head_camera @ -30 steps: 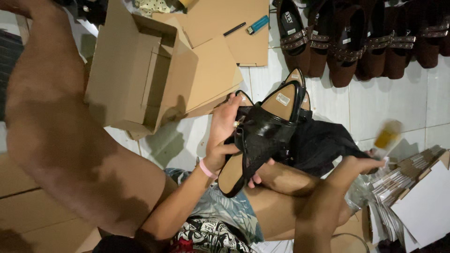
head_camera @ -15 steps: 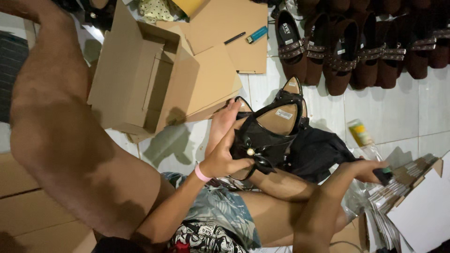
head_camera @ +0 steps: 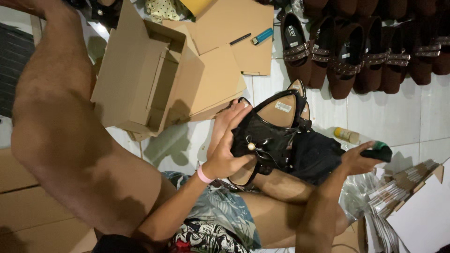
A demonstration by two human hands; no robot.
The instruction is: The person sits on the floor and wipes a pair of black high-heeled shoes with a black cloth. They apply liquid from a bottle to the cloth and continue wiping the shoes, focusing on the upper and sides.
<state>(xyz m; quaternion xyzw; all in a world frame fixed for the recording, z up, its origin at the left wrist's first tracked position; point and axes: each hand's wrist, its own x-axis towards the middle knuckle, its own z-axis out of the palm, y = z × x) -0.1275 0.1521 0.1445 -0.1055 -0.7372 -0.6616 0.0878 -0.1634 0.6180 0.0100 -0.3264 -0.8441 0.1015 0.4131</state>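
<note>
- On the white tiled floor (head_camera: pixel 403 122), the biggest thing is an open cardboard box (head_camera: pixel 145 79) lying on its side, with flat cardboard sheets (head_camera: pixel 234 42) fanned out beside it
- Along the top right runs a row of dark brown shoes (head_camera: pixel 356 61) with buckled straps, standing side by side against the tiles
- Between the person's knees lies a crumpled black bag (head_camera: pixel 318 154), touching the pair of shoes from the right
- At the centre, a pair of black pointed flat shoes (head_camera: pixel 272 129) is held stacked together, tan insoles up, toes pointing away from the person
- left hand (head_camera: pixel 229 143) — fingers spread flat along the side of the pair, thumb pressed on the lace upper, gripping them both
- right hand (head_camera: pixel 358 157) — fingers curled closed around a small dark object (head_camera: pixel 378 152) with a green tip; what it is I cannot tell
- These flats look light and fairly soft in the upper, stiffer at the sole; best taken around the middle so the two stay together, since the lace and small bead trim seem easy to snag
- Smallest bits: a yellow bottle (head_camera: pixel 347 135) on the floor, a blue lighter (head_camera: pixel 261 36) and a pen (head_camera: pixel 240 39) on the cardboard
</note>
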